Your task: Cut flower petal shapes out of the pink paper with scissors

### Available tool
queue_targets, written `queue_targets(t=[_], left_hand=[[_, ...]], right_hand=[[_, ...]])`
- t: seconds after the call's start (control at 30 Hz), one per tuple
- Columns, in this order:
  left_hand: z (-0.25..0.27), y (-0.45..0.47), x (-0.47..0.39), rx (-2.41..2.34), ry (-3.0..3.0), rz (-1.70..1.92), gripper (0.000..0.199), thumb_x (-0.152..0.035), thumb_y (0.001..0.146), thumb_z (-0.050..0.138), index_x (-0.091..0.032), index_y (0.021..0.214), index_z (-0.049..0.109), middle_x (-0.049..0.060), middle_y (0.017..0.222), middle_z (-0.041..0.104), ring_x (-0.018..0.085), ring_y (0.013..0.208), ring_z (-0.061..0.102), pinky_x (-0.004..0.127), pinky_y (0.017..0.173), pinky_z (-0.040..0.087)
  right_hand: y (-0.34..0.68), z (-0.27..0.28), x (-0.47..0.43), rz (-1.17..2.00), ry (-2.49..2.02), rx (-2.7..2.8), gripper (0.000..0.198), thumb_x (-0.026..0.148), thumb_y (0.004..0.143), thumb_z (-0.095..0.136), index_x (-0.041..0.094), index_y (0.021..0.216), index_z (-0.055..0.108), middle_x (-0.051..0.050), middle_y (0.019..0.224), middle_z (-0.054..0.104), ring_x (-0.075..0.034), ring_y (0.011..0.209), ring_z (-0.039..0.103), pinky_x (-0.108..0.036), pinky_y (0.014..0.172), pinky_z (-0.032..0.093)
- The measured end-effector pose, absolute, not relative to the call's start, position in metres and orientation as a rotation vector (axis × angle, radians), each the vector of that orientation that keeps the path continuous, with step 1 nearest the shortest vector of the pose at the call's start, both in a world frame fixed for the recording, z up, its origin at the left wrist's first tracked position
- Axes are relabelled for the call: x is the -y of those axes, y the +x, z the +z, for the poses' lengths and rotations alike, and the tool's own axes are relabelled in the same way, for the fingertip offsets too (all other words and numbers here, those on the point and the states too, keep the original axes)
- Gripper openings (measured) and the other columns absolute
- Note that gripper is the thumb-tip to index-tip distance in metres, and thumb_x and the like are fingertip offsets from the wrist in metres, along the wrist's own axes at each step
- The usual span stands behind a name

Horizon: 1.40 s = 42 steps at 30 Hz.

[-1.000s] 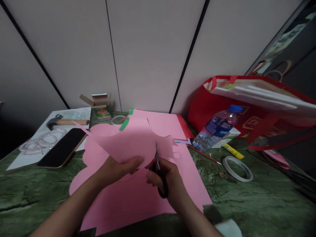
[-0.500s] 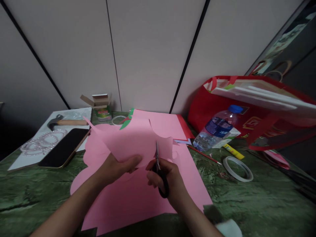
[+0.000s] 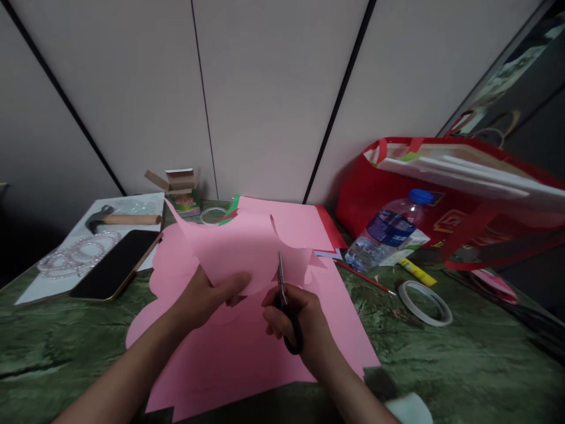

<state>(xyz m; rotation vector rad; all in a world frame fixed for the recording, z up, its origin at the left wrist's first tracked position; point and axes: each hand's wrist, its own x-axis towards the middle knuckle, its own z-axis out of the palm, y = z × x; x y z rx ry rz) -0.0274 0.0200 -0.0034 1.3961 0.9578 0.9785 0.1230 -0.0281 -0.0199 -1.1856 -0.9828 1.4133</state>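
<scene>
Over the middle of the green table (image 3: 489, 359), I have the left hand (image 3: 214, 297) gripping one curved piece of pink paper (image 3: 238, 253) by its near edge, thumb on the facing side, most other fingers hidden behind. I find the right hand (image 3: 309, 321) closed around one pair of scissors (image 3: 281, 282), blades pointing away at the paper's right part; how far they are parted I cannot tell. The held piece is raised above a larger pink sheet (image 3: 247, 365) with a scalloped left edge; its layers I cannot count.

To the left I record one hammer (image 3: 130, 219), one phone (image 3: 115, 265) and several loops of beads (image 3: 79, 254), number unclear, with one open box (image 3: 184, 201) behind. To the right I record one blue-capped bottle (image 3: 385, 228) near one red bag (image 3: 364, 182), one yellow tube (image 3: 417, 271), one thin red stick (image 3: 366, 277) and one white roll of tape (image 3: 404, 296).
</scene>
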Motion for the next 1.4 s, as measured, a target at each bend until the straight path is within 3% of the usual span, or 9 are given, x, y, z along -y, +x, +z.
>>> queue_targets(t=[0.17,0.33,0.5,0.73,0.97,1.17,1.4], left_hand=[[-0.008,-0.019,-0.015,-0.79,1.364,1.103,0.02,-0.029,0.08,0.052,-0.017,0.066,0.056,-0.002,0.053,0.056,0.012,0.048,0.052,0.026,0.049,0.042],[-0.01,-0.014,-0.007,-1.012,1.478,1.087,0.016,-0.032,0.075,0.058,-0.019,0.082,0.06,0.001,0.071,0.066,0.016,0.066,0.061,0.025,0.057,0.048],[-0.006,-0.011,-0.003,-1.204,1.557,1.131,0.019,-0.034,0.073,0.059,-0.017,0.083,0.06,0.003,0.076,0.067,0.019,0.071,0.062,0.026,0.059,0.05],[-0.001,-0.007,-0.001,-1.312,1.552,1.097,0.014,-0.033,0.071,0.057,-0.018,0.07,0.056,0.002,0.065,0.064,0.018,0.063,0.061,0.026,0.053,0.049],[-0.001,-0.009,0.0,-1.276,1.608,1.015,0.025,-0.037,0.07,0.058,-0.017,0.086,0.061,0.008,0.088,0.069,0.023,0.082,0.063,0.031,0.066,0.052],[-0.009,-0.016,-0.005,-1.264,1.619,0.997,0.026,-0.04,0.069,0.061,-0.018,0.082,0.059,0.008,0.088,0.069,0.024,0.081,0.063,0.03,0.065,0.052],[-0.003,-0.014,-0.004,-1.217,1.619,0.991,0.023,-0.035,0.072,0.059,-0.018,0.087,0.059,0.007,0.091,0.068,0.022,0.083,0.062,0.029,0.067,0.051]], right_hand=[[0.121,-0.02,0.028,1.393,-1.158,0.932,0.014,0.024,0.056,0.062,0.017,0.057,0.051,0.007,0.043,0.047,-0.007,0.036,0.042,-0.02,0.038,0.031],[0.121,-0.024,0.029,1.395,-1.131,0.969,0.014,0.022,0.061,0.063,0.018,0.058,0.05,0.009,0.042,0.043,-0.008,0.038,0.045,-0.022,0.041,0.038],[0.123,-0.028,0.031,1.428,-1.076,1.019,0.014,0.022,0.063,0.063,0.018,0.058,0.051,0.009,0.04,0.044,-0.008,0.039,0.047,-0.022,0.043,0.039],[0.125,-0.03,0.03,1.448,-1.062,1.072,0.014,0.025,0.063,0.065,0.017,0.066,0.055,0.007,0.045,0.047,-0.009,0.043,0.047,-0.022,0.044,0.037],[0.131,-0.032,0.026,1.35,-1.052,1.13,0.024,0.027,0.058,0.072,0.018,0.068,0.053,0.005,0.058,0.048,-0.01,0.052,0.041,-0.022,0.048,0.034],[0.132,-0.03,0.027,1.319,-1.069,1.19,0.024,0.033,0.06,0.07,0.019,0.067,0.052,0.005,0.057,0.048,-0.01,0.051,0.04,-0.022,0.046,0.034],[0.13,-0.031,0.027,1.348,-1.04,1.156,0.021,0.025,0.059,0.07,0.018,0.068,0.052,0.006,0.055,0.046,-0.009,0.049,0.038,-0.022,0.047,0.033]])
